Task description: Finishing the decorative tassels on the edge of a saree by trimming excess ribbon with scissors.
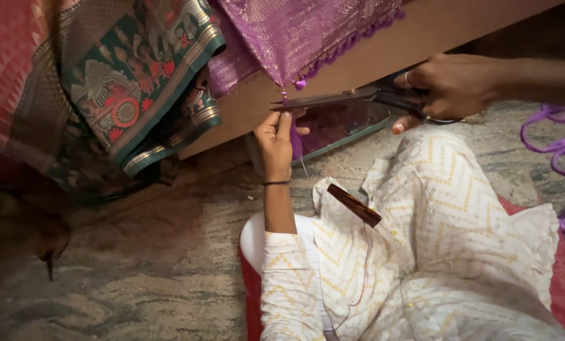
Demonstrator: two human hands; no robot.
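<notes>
A: Report the state of the right hand (450, 85).

B: The right hand is clenched through the dark handles of a pair of scissors (352, 98). The blades point toward the left hand and stand nearly closed, with the tips at the hanging corner of the purple fabric (295, 31).

A: State of the left hand (276, 136)?

B: Raised, fingers pinched on a purple tassel (295, 142) that hangs down from that corner. The tassel passes just under the scissor tips. A thin dark band sits on the wrist.

A: Location of the purple fabric?

B: Draped over the edge of a slanted brown wooden surface (421, 31). A fringe of small purple tassels runs along its lower hem. The corner being held hangs off the board's edge, between the two hands.

A: Adjacent items?

B: A green and red patterned cloth (137, 82) with gold borders lies over the same surface, just beside the purple fabric. Loose purple threads (557, 136) lie on the floor to the right, well apart from the scissors. A brown comb (355, 205) rests on the person's white patterned garment (446, 208), below both hands. A tray-like object (342, 126) sits behind the scissors; its contents cannot be determined.
</notes>
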